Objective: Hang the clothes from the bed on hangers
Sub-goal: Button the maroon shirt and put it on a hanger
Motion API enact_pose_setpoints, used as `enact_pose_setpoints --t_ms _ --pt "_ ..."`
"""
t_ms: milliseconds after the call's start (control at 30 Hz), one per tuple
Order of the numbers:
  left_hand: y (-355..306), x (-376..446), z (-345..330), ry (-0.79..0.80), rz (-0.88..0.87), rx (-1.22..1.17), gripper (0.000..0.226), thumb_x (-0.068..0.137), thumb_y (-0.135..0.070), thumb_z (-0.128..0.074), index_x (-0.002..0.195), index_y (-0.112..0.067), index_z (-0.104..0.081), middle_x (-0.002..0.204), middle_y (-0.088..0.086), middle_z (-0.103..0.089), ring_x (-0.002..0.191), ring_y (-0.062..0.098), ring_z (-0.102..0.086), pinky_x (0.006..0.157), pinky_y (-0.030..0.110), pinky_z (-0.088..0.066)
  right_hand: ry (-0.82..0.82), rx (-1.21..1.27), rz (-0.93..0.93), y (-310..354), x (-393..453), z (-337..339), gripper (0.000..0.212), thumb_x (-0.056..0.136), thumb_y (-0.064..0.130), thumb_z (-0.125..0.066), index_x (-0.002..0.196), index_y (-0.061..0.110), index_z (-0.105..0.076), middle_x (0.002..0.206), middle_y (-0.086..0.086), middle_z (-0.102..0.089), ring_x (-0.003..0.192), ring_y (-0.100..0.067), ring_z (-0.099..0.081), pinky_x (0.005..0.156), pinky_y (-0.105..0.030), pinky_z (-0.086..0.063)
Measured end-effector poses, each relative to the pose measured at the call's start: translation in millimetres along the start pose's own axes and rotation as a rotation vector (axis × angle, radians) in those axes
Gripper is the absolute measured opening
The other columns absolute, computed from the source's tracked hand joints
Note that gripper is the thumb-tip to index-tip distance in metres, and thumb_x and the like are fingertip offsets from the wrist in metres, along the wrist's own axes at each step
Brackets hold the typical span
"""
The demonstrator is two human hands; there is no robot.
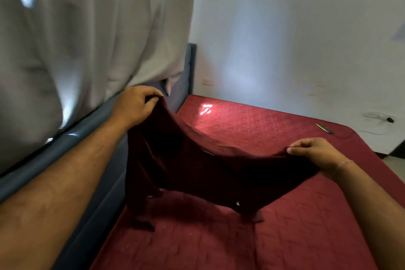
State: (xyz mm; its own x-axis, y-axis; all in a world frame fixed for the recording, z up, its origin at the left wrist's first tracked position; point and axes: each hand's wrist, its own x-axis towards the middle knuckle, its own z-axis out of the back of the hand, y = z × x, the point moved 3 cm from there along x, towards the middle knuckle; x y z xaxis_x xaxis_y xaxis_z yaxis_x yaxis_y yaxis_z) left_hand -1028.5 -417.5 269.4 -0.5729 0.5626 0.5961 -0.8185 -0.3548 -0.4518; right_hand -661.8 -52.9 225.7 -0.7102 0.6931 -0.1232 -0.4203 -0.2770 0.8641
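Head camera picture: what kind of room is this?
Most likely a bedroom. There is a bed with a red quilted cover, a padded blue headboard, and a grey curtain hanging beside it.

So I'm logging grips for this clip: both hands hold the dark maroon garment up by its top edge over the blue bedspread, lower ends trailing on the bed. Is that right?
Not quite: the bedspread is red, not blue; the blue is the bed frame beside it. The head view shows this. The rest stands: the left hand and right hand hold the dark maroon garment up by its top edge, lower ends trailing on the bed.
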Motion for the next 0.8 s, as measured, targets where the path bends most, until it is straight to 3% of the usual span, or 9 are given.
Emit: enact_pose_setpoints --t_ms 100,200,267,367,433,533,633,733,800 --pt "-20 -21 35 -0.087 0.018 0.041 0.021 0.092 -0.016 -0.071 0.107 -0.027 -0.081 0.107 -0.009 -0.079 0.102 0.016 -0.071 0.090 0.028 -0.052 -0.028 -0.108 0.061 7 -32 8 0.003 0.084 0.006 -0.081 0.082 0.007 -0.082 0.087 -0.013 -0.079 0.078 -0.021 -0.070 0.072 -0.029 -0.053" --pt "-45 -48 62 -0.034 0.077 -0.072 0.043 0.092 -0.012 -0.073 0.092 -0.056 -0.076 0.090 -0.035 -0.071 0.094 0.003 -0.068 0.088 0.019 -0.048 0.037 -0.048 0.093 11 -78 22 0.005 0.085 0.006 -0.078 0.089 0.005 -0.081 0.094 -0.018 -0.078 0.081 -0.022 -0.071 0.073 -0.030 -0.056" --pt "-54 -59 74 0.029 0.103 -0.105 0.052 0.092 -0.012 -0.073 0.083 -0.063 -0.072 0.083 -0.036 -0.070 0.089 0.001 -0.067 0.088 0.019 -0.048 0.057 0.029 0.093 7 -100 34 0.011 0.082 0.009 -0.080 0.091 0.003 -0.080 0.100 -0.025 -0.076 0.080 -0.024 -0.070 0.068 -0.026 -0.060" --pt "-65 -76 91 0.052 0.124 -0.115 0.030 0.093 -0.011 -0.074 0.091 -0.041 -0.076 0.084 -0.021 -0.074 0.083 -0.004 -0.066 0.087 0.022 -0.050 0.128 0.045 0.076 3 -124 56 0.065 0.047 0.048 -0.099 0.090 0.004 -0.079 0.091 -0.020 -0.077 0.074 -0.022 -0.070 0.060 -0.023 -0.060" --pt "-68 -82 99 0.103 0.149 -0.198 0.025 0.093 -0.005 -0.073 0.094 -0.030 -0.078 0.076 -0.025 -0.073 0.074 -0.013 -0.063 0.079 0.010 -0.047 0.163 0.048 0.041 0 -131 66 0.084 0.036 0.056 -0.100 0.094 0.001 -0.077 0.085 -0.016 -0.075 0.069 -0.022 -0.070 0.057 -0.025 -0.059" --pt "-62 -89 100 0.364 0.235 -0.418 0.038 0.092 0.004 -0.070 0.082 -0.029 -0.083 0.080 -0.015 -0.077 0.075 -0.006 -0.066 0.076 0.008 -0.051 0.211 0.045 -0.050 1 -142 71 0.041 0.079 0.019 -0.081 0.104 -0.010 -0.070 0.083 -0.019 -0.071 0.062 -0.021 -0.069 0.053 -0.026 -0.058" --pt "-40 -88 84 0.615 0.310 -0.411 0.025 0.091 0.005 -0.070 0.093 -0.017 -0.082 0.093 0.002 -0.078 0.086 0.006 -0.067 0.080 0.011 -0.052 0.188 -0.144 -0.117 -5 -137 70 0.010 0.092 0.006 -0.071 0.092 -0.002 -0.076 0.082 -0.014 -0.073 0.068 -0.020 -0.068 0.062 -0.028 -0.056" --pt "-17 -75 43 0.682 0.320 -0.307 0.021 0.092 0.003 -0.072 0.095 -0.015 -0.081 0.098 0.007 -0.080 0.088 0.007 -0.067 0.085 0.019 -0.052 0.018 -0.381 -0.161 -17 -105 63 0.021 0.090 0.009 -0.076 0.069 0.010 -0.078 0.073 -0.004 -0.073 0.071 -0.018 -0.065 0.071 -0.031 -0.053" --pt "1 -61 -1 0.540 0.336 -0.204 0.023 0.091 0.000 -0.074 0.089 -0.022 -0.081 0.093 0.001 -0.080 0.083 0.005 -0.068 0.085 0.022 -0.052 -0.130 -0.439 -0.176 -22 -78 50 0.021 0.090 0.010 -0.075 0.069 0.011 -0.076 0.078 -0.007 -0.074 0.078 -0.025 -0.067 0.077 -0.034 -0.052"
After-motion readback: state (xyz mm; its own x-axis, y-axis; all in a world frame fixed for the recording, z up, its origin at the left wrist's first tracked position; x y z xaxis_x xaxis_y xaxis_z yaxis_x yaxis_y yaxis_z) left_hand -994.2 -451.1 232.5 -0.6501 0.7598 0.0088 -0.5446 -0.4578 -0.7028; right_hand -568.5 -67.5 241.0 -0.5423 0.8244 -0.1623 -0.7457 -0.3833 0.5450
